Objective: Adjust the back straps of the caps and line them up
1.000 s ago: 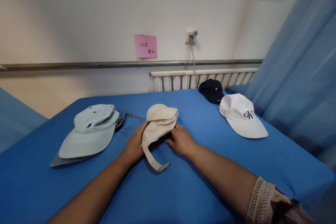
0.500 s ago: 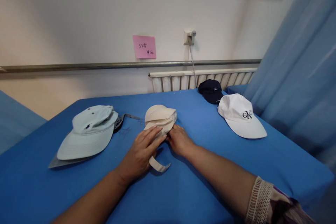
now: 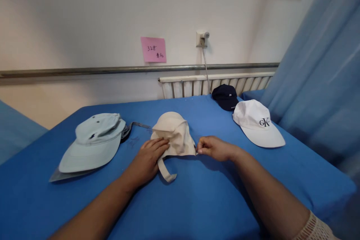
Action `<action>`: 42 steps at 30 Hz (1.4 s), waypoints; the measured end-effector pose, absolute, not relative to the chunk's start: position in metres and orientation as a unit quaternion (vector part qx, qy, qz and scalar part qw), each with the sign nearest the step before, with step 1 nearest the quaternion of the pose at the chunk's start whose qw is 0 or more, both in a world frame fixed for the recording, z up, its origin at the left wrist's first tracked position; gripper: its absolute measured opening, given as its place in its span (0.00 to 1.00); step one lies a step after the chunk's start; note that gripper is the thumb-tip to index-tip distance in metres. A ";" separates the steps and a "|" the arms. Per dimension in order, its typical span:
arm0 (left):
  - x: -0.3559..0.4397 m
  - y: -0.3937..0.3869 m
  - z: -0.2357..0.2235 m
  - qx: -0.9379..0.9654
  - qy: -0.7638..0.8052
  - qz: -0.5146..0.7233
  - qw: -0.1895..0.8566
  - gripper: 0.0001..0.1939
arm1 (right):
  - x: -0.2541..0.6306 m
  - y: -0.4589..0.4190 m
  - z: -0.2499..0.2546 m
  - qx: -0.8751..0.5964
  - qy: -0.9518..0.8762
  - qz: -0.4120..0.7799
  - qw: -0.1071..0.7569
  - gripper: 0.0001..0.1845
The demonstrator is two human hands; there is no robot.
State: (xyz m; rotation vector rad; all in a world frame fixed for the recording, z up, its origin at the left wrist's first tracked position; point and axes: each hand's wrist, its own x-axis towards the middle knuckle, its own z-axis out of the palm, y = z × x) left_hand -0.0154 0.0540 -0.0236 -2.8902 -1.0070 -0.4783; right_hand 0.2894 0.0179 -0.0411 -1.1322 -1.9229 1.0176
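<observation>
Has the beige cap directly between the two hands, resting on the blue cover. Lays the left hand over the near left side of the cap, with fingers close together and slightly curved on the cloth. Cannot tell whether the left thumb grips from below (hidden in this view). Pinches the near right corner of the cap between thumb and fingers of the right hand, right beside a dark bit at the edge (too small to make out). Spans the creased near part of the cap from one hand to the other, with the rounded crown just beyond them. Leaves a loose beige strap curling toward the near side, just right of the left hand. Has a pale blue cap well to the left of the left hand, on top of a grey brim. Has a white cap with dark lettering beyond and to the right of the right hand, and a navy cap farther beyond. Faces a pink note on the wall, past both hands.
</observation>
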 end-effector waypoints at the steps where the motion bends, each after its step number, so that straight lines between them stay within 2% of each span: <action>1: -0.013 0.053 -0.023 -0.935 -0.325 -0.145 0.001 0.23 | 0.288 0.017 -0.044 -0.435 -0.737 0.403 0.324 0.04; 4: -0.012 0.048 -0.020 -0.933 -0.327 -0.140 -0.063 0.24 | 0.279 0.018 -0.049 -0.454 -0.733 0.395 0.316 0.03; 7: -0.014 0.042 -0.016 -0.914 -0.329 -0.176 -0.163 0.23 | 0.268 0.022 -0.051 -0.509 -0.718 0.324 0.348 0.03; 9: -0.014 0.039 -0.014 -0.867 -0.362 -0.230 -0.255 0.21 | 0.262 0.025 -0.052 -0.557 -0.693 0.281 0.361 0.07; 11: -0.010 0.040 -0.015 -0.802 -0.430 -0.287 -0.299 0.19 | 0.254 0.028 -0.055 -0.590 -0.674 0.265 0.358 0.14; 14: -0.001 0.048 -0.016 -0.781 -0.504 -0.296 -0.223 0.19 | 0.245 0.031 -0.060 -0.601 -0.672 0.253 0.350 0.18; 17: 0.007 0.058 -0.019 -0.837 -0.486 -0.212 -0.135 0.18 | 0.239 0.032 -0.064 -0.598 -0.672 0.247 0.359 0.17; 22: 0.011 0.065 -0.021 -0.852 -0.502 -0.119 -0.096 0.13 | 0.243 0.038 -0.069 -0.590 -0.617 0.298 0.427 0.08; 26: 0.012 0.063 -0.021 -0.850 -0.515 -0.086 -0.066 0.14 | 0.257 0.038 -0.065 -0.532 -0.630 0.341 0.451 0.04; 29: 0.011 0.062 -0.025 -0.840 -0.531 -0.091 -0.068 0.13 | 0.266 0.028 -0.055 -0.451 -0.723 0.362 0.378 0.08; 32: 0.007 0.066 -0.030 -0.819 -0.558 -0.121 -0.065 0.13 | 0.270 0.017 -0.045 -0.382 -0.820 0.325 0.277 0.19; 34: 0.003 0.067 -0.030 -0.812 -0.562 -0.143 -0.068 0.13 | 0.270 0.013 -0.041 -0.368 -0.848 0.297 0.241 0.23; 39: -0.005 0.045 -0.013 -0.837 -0.489 -0.190 -0.153 0.12 | 0.266 0.016 -0.040 -0.388 -0.864 0.248 0.203 0.18; 42: -0.006 0.021 0.003 -0.866 -0.418 -0.150 -0.229 0.11 | 0.262 0.015 -0.040 -0.389 -0.868 0.227 0.210 0.14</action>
